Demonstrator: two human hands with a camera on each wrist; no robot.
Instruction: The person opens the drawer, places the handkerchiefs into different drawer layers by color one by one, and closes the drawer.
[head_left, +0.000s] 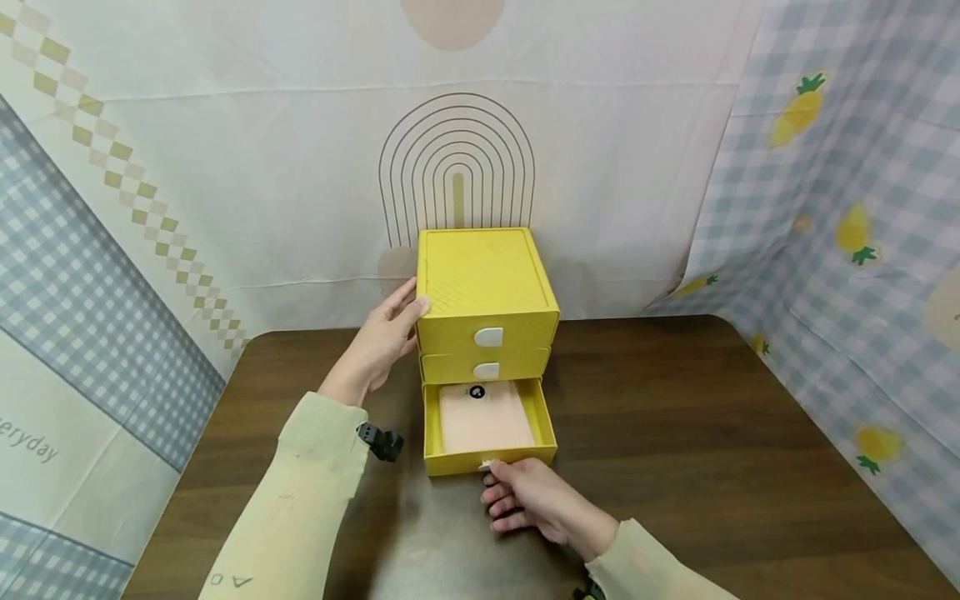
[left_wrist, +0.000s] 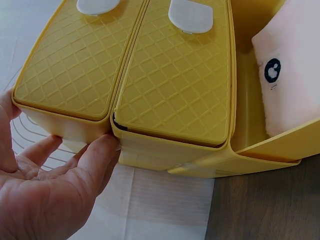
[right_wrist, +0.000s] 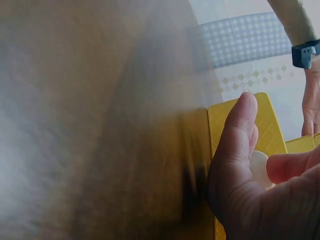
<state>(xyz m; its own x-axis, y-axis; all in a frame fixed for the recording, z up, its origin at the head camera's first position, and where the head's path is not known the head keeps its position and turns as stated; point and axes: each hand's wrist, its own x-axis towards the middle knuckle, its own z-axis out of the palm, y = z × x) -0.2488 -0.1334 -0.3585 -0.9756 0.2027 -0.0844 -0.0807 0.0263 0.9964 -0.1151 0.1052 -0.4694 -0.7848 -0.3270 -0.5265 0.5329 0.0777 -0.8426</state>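
Note:
On the table stands a yellow drawer unit (head_left: 483, 271) with three stacked drawers and white tab handles. Its bottom drawer (head_left: 545, 417) is pulled out, while the upper two are closed. Inside lies a pale pink fuzzy cloth item (head_left: 487, 421) with a black embroidered eye, seen also in the left wrist view. My left hand (head_left: 377, 343) rests against the unit's left side, thumb at the top front corner and fingers along the side wall. With thumb and index finger, my right hand (head_left: 536, 500) pinches the bottom drawer's white handle (right_wrist: 260, 169); its other fingers are loosely bent below.
The brown wooden table (head_left: 675, 450) extends to both sides of the unit. Behind it hangs a white cloth backdrop (head_left: 300, 192) with an arch print. Blue checked cloth (head_left: 847, 250) with pineapple prints borders the right side.

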